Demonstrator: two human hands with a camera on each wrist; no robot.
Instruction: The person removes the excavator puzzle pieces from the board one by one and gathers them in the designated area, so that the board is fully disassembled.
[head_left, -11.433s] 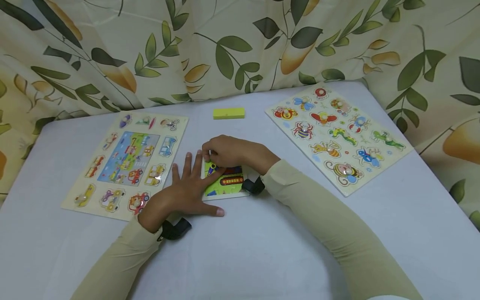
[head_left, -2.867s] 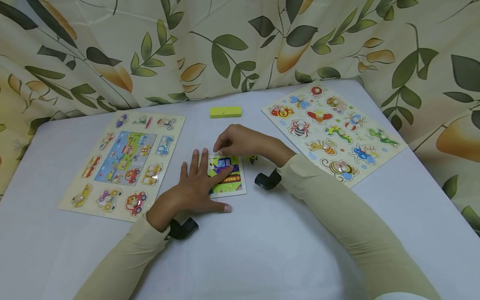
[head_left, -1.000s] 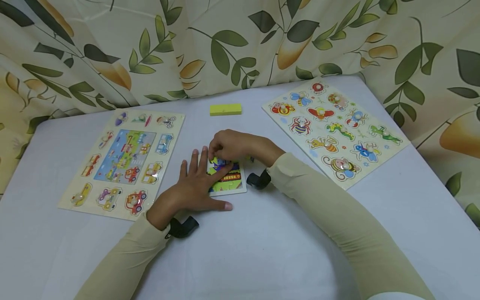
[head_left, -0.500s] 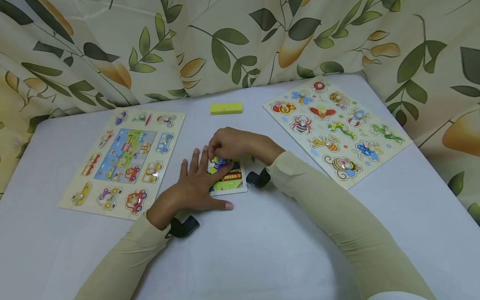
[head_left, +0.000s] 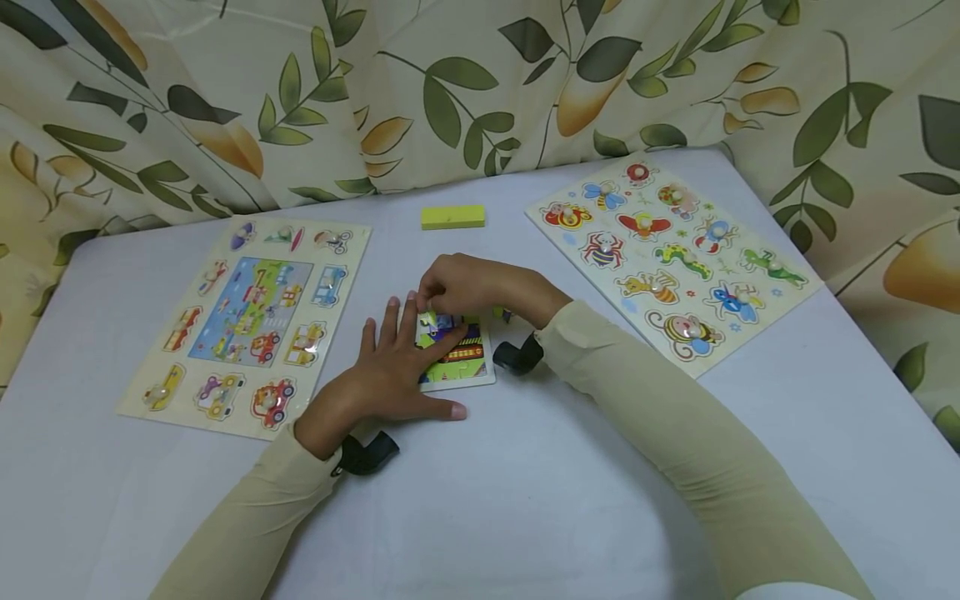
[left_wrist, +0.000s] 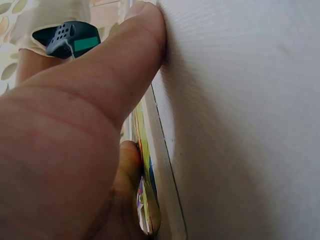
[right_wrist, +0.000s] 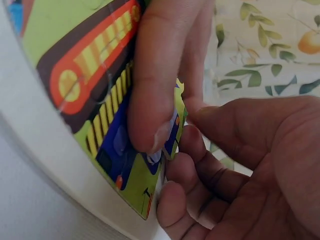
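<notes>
A small jigsaw puzzle in a white frame tray (head_left: 459, 386) shows a vehicle on orange tracks. My left hand (head_left: 393, 375) lies across its left side, fingers spread and straight, one finger resting on the picture. At the upper left corner, my right hand (head_left: 465, 287) pinches a jigsaw piece (right_wrist: 175, 134) between thumb and fingers. In the right wrist view that piece is tilted up at the picture's edge, beside the left hand's fingertip. Part of the puzzle is hidden under both hands. A loose piece (head_left: 504, 314) lies under the right wrist.
A vehicle knob puzzle board (head_left: 345, 333) lies at the left, close to the left hand. An insect knob puzzle board (head_left: 600, 283) is angled at the right. Behind the hands sits a yellow block (head_left: 453, 217). A leaf-patterned curtain (head_left: 450, 100) hangs along the table's back edge.
Since about three seconds ago, my right hand has come down and left onto the puzzle's upper left corner. During the last second both hands stay nearly still.
</notes>
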